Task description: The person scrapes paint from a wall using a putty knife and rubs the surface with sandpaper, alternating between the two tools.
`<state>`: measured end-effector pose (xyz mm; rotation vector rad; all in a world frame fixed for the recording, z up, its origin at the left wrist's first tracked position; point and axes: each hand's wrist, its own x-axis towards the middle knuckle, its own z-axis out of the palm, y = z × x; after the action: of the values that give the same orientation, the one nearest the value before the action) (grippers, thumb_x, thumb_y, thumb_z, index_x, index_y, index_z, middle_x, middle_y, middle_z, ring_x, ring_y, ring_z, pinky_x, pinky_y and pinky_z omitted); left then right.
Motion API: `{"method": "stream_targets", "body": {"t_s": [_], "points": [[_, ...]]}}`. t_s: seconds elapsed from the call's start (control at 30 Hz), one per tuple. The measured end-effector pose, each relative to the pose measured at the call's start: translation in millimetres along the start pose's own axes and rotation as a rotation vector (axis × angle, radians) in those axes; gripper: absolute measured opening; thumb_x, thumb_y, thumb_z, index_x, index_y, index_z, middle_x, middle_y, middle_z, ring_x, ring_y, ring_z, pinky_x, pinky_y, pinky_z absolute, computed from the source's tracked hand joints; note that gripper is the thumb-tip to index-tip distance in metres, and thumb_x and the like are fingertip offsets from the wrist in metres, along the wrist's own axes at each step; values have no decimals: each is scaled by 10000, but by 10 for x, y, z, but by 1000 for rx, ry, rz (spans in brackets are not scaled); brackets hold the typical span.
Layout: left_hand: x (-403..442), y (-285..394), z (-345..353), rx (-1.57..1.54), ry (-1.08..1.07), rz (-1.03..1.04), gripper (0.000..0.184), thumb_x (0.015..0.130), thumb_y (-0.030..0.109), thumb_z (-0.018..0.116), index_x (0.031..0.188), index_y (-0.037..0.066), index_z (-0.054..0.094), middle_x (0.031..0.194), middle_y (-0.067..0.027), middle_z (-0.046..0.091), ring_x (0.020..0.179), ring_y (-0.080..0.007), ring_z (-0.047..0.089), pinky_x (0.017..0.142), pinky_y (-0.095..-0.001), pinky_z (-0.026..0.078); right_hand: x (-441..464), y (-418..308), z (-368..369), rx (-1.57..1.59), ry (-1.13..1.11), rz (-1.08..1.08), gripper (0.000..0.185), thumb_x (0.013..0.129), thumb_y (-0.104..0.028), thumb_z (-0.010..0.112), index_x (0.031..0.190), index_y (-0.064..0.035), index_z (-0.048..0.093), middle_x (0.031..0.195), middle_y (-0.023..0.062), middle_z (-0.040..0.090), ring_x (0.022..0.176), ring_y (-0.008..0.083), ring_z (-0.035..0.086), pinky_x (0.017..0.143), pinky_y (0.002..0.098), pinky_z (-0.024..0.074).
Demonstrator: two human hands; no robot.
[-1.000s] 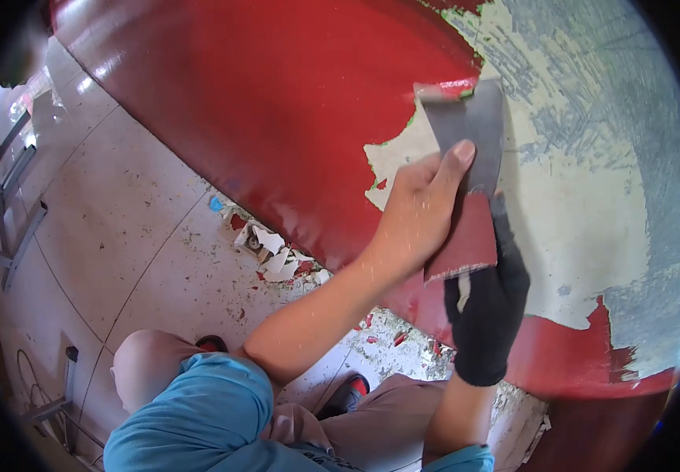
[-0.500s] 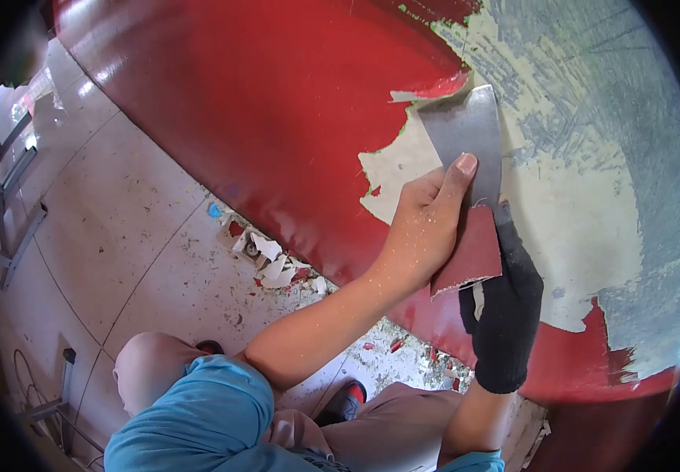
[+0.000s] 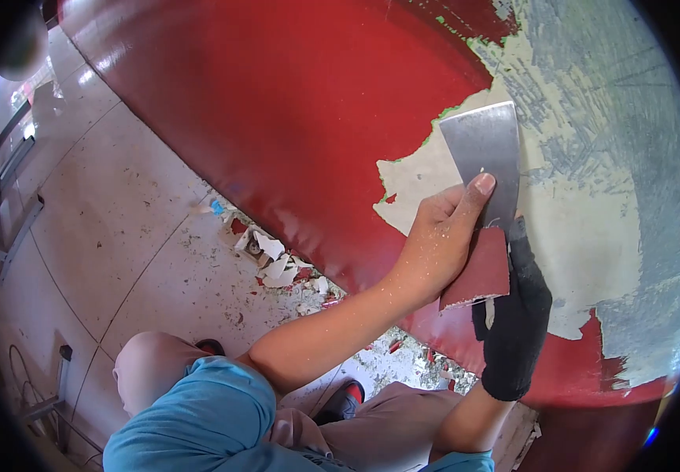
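Observation:
A wide metal scraper [image 3: 481, 141] lies with its blade over the bared cream patch on a large curved red surface [image 3: 293, 102]. My bare left hand [image 3: 444, 240] is closed on the lower blade, thumb on top. My right hand [image 3: 517, 326], in a black fingerless-looking glove, is wrapped round the handle end, which is mostly hidden. A dark red folded piece with a frayed edge [image 3: 479, 271] sits between my hands; its material is unclear. The blade's front edge is just beside the ragged edge of the red layer.
Cream and grey scraped areas [image 3: 591, 228] spread to the right. Paint flakes and chips [image 3: 281, 271] lie along the base of the red surface on the tiled floor [image 3: 143, 204]. Metal frame legs [image 3: 21, 236] stand at the left. My shoe [image 3: 344, 401] is below.
The scraper and both hands have shifted slightly right and down in view. The curled strip of red layer at the blade's edge no longer shows, and more cream is bare there.

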<state>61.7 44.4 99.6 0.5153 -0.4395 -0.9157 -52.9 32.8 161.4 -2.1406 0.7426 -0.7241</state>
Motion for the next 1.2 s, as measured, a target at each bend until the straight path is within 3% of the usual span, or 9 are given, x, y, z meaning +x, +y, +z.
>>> {"method": "stream_targets", "body": {"t_s": [0.03,0.1,0.23,0.3,0.4,0.5,0.93,1.03,1.2], "points": [[-6,-30,7,-27,32,26,509,941,474,461,903,-11,608,782,-7,581,694,-47,489,622,-209,412,-1,13,14,3,-5,1,431,830,-49,459,1252,25,504,1251,169,549,1137,262,538,950,318,391],[-30,-138,6,-60,70,47,505,949,457,458,818,-5,611,710,24,539,656,-45,439,591,-217,380,-17,60,11,-136,7,16,453,851,27,461,1300,-27,489,883,69,639,666,85,530,601,232,445],[-129,-372,13,-129,185,33,487,952,451,457,840,4,614,727,28,544,669,-46,444,604,-213,383,-31,273,-58,-286,-41,-84,450,850,25,454,1294,-33,498,875,58,634,634,75,503,572,228,436],[-161,-488,9,-138,219,31,482,952,451,456,859,6,616,739,25,556,679,-46,456,616,-211,391,-82,263,-69,-152,-113,133,526,784,70,451,1299,-27,488,1067,138,644,848,141,601,746,261,477],[-175,-709,-32,-241,252,32,471,954,450,452,894,13,617,782,13,592,700,-55,494,657,-213,418,-106,367,-94,-179,-159,164,617,694,104,440,1298,-14,481,1209,200,577,1080,216,579,906,286,428],[-241,-763,-14,-315,297,37,475,955,455,443,919,9,601,827,-3,605,732,-67,514,694,-220,429,-90,383,-107,-380,-263,-30,687,623,122,431,1298,1,474,1217,227,555,1150,282,546,952,306,403],[-288,-849,-189,-347,308,-12,531,959,502,381,1012,3,556,939,-57,581,830,-107,517,769,-262,432,-193,471,81,-412,-280,-55,581,700,64,451,1279,17,483,944,217,609,817,329,604,748,376,482],[-299,-858,-208,-255,346,-21,498,948,535,366,987,66,529,829,-6,540,719,-91,517,646,-241,452,-203,517,87,-417,-275,-51,591,706,59,456,1294,-2,475,902,214,610,748,317,603,674,377,487],[-313,-918,-266,-255,310,-20,519,937,554,376,995,63,533,809,0,522,698,-74,498,640,-242,448,-277,544,83,-477,-247,-53,555,741,31,460,1292,-24,485,852,209,596,729,319,593,658,378,473]]}}
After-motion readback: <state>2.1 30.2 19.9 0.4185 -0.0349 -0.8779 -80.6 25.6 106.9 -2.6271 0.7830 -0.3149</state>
